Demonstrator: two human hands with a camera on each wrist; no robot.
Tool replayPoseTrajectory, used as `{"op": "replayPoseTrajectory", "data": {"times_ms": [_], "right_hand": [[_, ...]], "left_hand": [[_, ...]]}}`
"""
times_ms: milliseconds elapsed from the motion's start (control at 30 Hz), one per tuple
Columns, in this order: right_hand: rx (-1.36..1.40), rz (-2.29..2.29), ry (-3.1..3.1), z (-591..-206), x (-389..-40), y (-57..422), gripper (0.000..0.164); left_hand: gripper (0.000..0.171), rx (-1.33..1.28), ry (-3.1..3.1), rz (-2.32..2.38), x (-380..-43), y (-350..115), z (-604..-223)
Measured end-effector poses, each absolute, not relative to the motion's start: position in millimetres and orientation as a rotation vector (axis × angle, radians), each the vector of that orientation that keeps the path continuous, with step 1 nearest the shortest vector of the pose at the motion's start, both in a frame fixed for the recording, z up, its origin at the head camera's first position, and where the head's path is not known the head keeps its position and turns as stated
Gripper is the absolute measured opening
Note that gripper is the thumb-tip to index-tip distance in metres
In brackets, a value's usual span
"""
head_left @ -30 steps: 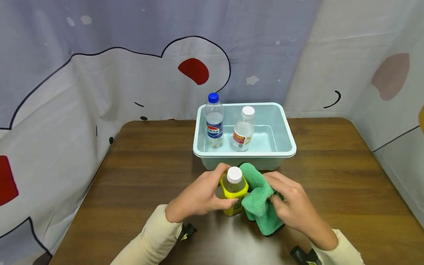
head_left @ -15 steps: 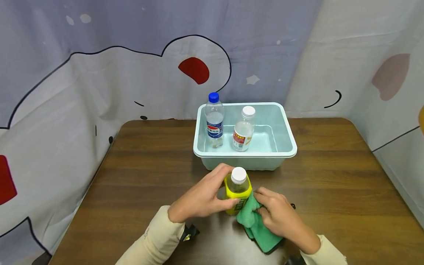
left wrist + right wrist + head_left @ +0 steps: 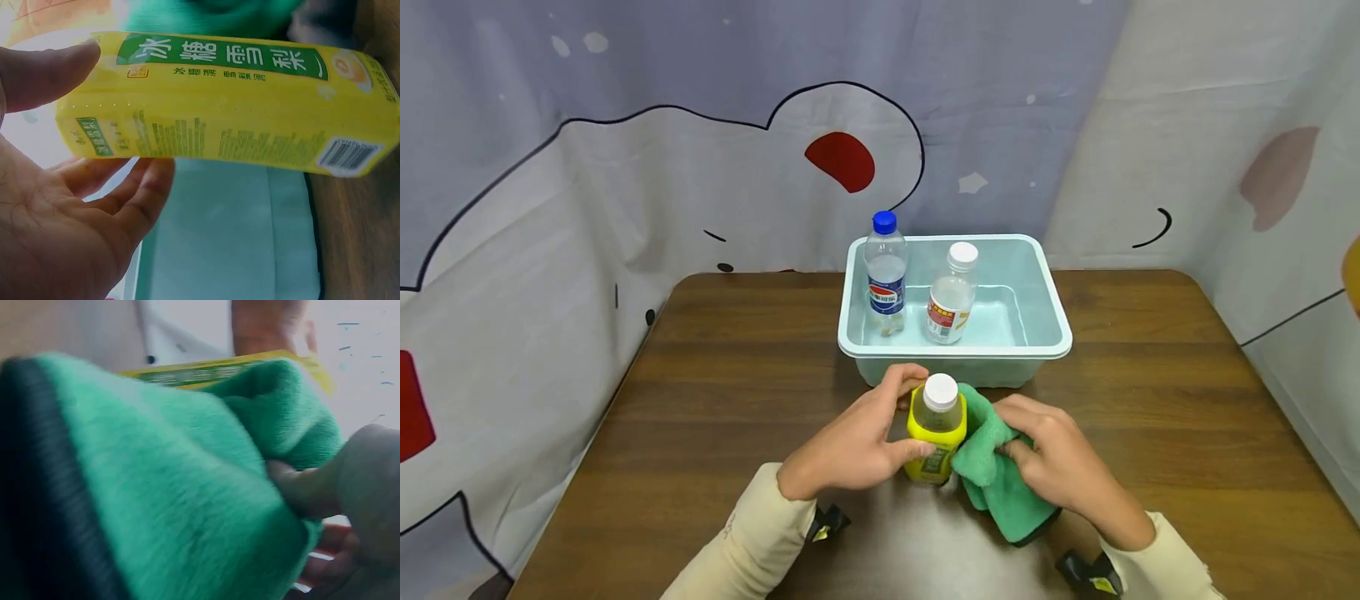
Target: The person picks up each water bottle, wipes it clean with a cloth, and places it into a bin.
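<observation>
My left hand (image 3: pixel 853 437) grips a yellow-labelled drink bottle (image 3: pixel 937 429) with a white cap, thumb on the near side and fingers round the far side. In the left wrist view the bottle (image 3: pixel 231 103) shows its green panel and a barcode near the base. My right hand (image 3: pixel 1063 458) pinches a green cloth (image 3: pixel 1000 475) with a dark edge, bunched against the bottle's right side. The cloth (image 3: pixel 181 475) fills most of the right wrist view, with the thumb pressed into a fold and a strip of yellow label behind it.
Just beyond the hands stands a pale blue-green plastic basin (image 3: pixel 955 351). Inside it are a clear bottle with a blue cap (image 3: pixel 886 275) and a clear bottle with a white cap (image 3: pixel 952 296). Everything rests on a brown wooden table (image 3: pixel 722 400), backed by a printed curtain (image 3: pixel 700 192).
The right hand and cloth came toward me along the bottle's side, then went back up and away. The bottle shifted slightly right, still held by the left hand.
</observation>
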State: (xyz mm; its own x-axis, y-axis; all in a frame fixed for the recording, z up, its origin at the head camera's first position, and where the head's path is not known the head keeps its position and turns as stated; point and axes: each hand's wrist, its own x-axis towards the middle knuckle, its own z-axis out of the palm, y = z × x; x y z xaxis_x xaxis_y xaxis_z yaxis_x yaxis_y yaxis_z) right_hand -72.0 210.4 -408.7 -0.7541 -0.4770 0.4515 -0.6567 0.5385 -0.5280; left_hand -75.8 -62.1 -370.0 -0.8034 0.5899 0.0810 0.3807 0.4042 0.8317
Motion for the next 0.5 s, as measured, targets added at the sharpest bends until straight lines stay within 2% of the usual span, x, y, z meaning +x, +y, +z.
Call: {"op": "replayPoseTrajectory", "data": {"times_ms": [167,433,500], "right_hand": [[0.94,1.168,-2.311,-393,-71,209,0.053],[0.928,1.137,-2.256,-389,-63,203,0.055],[0.932,1.121,-2.253,-389,-62,203,0.056]], "left_hand": [[0.064,0.898,2.458,1.333,-77,-64,-369],[0.096,0.741,2.609,1.252,-61,-51,-366],[0.099,0.703,2.67,1.254,-57,-46,-366]]}}
